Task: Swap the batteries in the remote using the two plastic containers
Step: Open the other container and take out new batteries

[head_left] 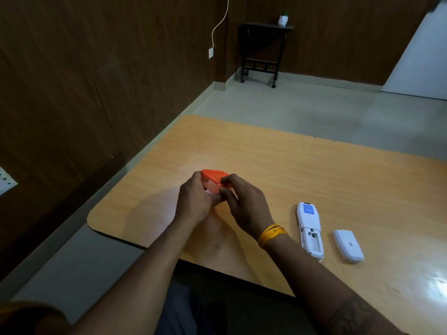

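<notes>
A: What are the hands on?

B: A small clear plastic container with an orange lid (214, 178), held just above the light wooden table (302, 170), left of centre. The left hand (194, 200) has its grip curled round the container's side; the right hand (244, 204) pinches the lid's near edge between thumb and fingers. What is inside cannot be made out.

A: And the remote?

B: The white plastic remote (310, 229) lies face down to the right of the hands, well apart, its battery bay uncovered. Its white battery cover (348, 245) lies just beside it, not touching.

A: Any writing?

B: A blue label sits on the remote's back and a small sticker on the cover; both too blurred to read.

A: Room to move?

B: The table's far half is bare wood. Its rounded left corner is near the left forearm, and the near edge runs under both arms.
</notes>
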`<state>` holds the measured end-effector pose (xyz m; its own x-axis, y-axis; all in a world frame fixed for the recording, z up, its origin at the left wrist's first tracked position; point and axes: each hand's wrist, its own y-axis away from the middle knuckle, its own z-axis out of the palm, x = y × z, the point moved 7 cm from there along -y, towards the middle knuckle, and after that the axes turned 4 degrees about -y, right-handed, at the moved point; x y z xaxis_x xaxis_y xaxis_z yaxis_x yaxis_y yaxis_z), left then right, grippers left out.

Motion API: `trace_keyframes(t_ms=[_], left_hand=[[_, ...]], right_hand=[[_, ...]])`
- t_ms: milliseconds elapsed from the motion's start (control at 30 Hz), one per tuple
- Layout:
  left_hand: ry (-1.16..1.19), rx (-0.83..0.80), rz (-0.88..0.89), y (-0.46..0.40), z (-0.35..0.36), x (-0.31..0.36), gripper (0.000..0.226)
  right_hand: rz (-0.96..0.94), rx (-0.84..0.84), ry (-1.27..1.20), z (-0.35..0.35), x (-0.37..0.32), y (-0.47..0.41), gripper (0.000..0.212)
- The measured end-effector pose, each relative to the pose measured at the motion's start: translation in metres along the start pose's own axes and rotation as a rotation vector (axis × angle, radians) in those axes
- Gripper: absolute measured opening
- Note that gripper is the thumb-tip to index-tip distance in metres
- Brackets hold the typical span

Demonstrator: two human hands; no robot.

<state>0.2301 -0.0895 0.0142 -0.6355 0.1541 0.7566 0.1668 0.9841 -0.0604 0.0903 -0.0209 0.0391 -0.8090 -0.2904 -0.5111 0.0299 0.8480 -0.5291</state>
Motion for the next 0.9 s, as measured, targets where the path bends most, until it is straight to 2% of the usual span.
trace_keyframes(t_ms=[200, 467, 700, 900], left_hand=[[0.003, 0.015, 0.018, 0.008, -0.006, 0.006, 0.073], [-0.005, 0.012, 0.069, 0.012, -0.009, 0.005, 0.084], [0.049, 0.010, 0.064, 0.013, -0.013, 0.001, 0.071], [0.021, 0.028, 0.070, 0.011, -0.012, -0.004, 0.082]], right_hand=[[0.021, 0.032, 0.005, -0.005, -0.007, 0.000, 0.021], [0.062, 0.084, -0.001, -0.017, -0.006, -0.011, 0.017], [-0.051, 0.058, 0.111, -0.005, -0.007, -0.001, 0.019], [-0.032, 0.025, 0.133, 0.003, 0.007, 0.001, 0.018]])
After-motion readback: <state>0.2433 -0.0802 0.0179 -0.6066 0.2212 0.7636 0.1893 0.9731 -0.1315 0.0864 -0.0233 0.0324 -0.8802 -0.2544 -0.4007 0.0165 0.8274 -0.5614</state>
